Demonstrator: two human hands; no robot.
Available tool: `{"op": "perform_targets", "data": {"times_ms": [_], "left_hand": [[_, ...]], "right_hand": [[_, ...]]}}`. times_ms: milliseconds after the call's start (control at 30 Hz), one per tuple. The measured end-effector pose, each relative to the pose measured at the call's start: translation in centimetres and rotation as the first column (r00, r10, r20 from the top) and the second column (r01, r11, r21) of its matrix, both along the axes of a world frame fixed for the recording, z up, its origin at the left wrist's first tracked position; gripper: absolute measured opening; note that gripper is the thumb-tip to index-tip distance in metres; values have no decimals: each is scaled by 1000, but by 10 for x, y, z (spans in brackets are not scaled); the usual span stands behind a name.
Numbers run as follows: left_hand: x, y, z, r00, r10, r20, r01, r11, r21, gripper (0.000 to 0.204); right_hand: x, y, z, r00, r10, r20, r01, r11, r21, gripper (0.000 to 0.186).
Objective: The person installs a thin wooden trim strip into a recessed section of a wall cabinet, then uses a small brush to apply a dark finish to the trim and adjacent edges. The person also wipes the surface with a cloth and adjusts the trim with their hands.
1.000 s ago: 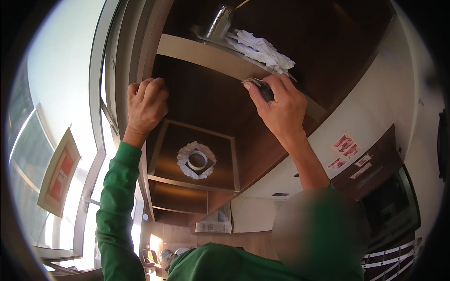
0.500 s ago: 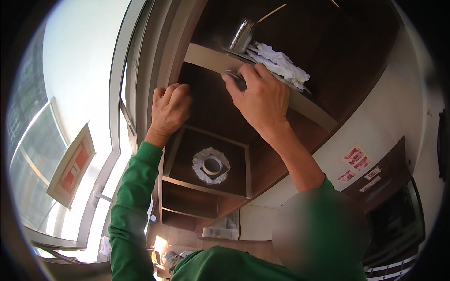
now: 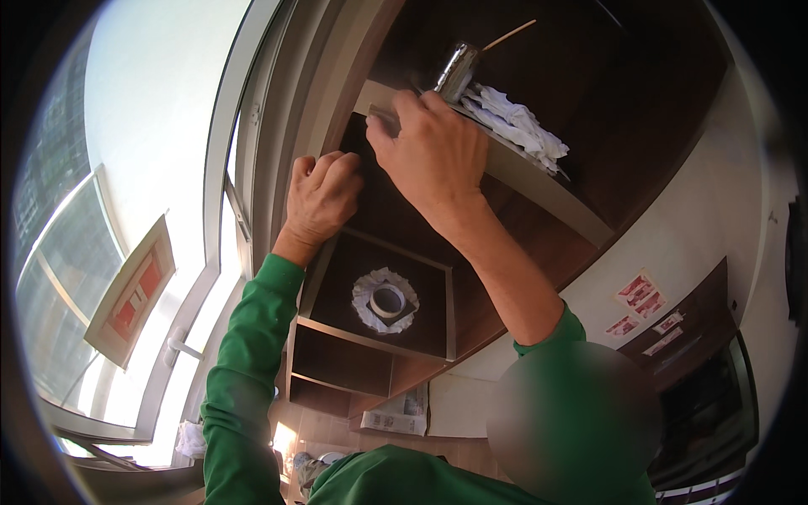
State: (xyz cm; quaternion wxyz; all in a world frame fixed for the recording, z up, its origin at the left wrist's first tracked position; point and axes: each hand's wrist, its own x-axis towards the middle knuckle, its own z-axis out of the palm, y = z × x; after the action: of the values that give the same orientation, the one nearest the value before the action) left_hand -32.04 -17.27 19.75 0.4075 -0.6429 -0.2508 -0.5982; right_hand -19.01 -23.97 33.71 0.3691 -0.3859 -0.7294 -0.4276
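My right hand [image 3: 438,151] is up at the pale front edge [image 3: 547,198] of the upper shelf. Its thumb and fingers close on a thin, flat greyish piece [image 3: 385,118], mostly hidden by the fingers. Lower and to the left, my left hand [image 3: 324,195] is curled beside the cabinet's left upright; whatever its fingers hold is hidden. Just beyond my right hand, a silver metal tin [image 3: 455,71] stands on the shelf with a thin wooden stick [image 3: 510,34] beside its top. A crumpled white cloth [image 3: 518,122] lies to its right.
On a lower shelf, a roll of tape [image 3: 387,300] rests on a crumpled white sheet [image 3: 362,295]. A window frame with a handle [image 3: 178,343] borders the left side. Newspaper [image 3: 396,421] lies low by the cabinet. A dark screen [image 3: 707,408] is at the right.
My right hand has shifted left along the shelf edge, with the flat piece in its fingers. The left hand stays curled near the upright; the whole view has shifted slightly.
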Motion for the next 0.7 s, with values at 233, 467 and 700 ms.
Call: {"op": "perform_targets", "data": {"times_ms": [233,467,700], "left_hand": [[-1,2,-1,1000,-14,2,14,1000,-4,22],[-3,0,1,1000,-27,-1,27,1000,-9,21],[-4,3,-2,1000,-21,-2,21,1000,3,21]], "right_hand": [[5,-3,1,1000,-19,12,19,999,-29,26],[3,-1,2,1000,9,-1,-9,999,-52,25],[-10,3,3,999,36,-27,-37,998,-55,28]]}}
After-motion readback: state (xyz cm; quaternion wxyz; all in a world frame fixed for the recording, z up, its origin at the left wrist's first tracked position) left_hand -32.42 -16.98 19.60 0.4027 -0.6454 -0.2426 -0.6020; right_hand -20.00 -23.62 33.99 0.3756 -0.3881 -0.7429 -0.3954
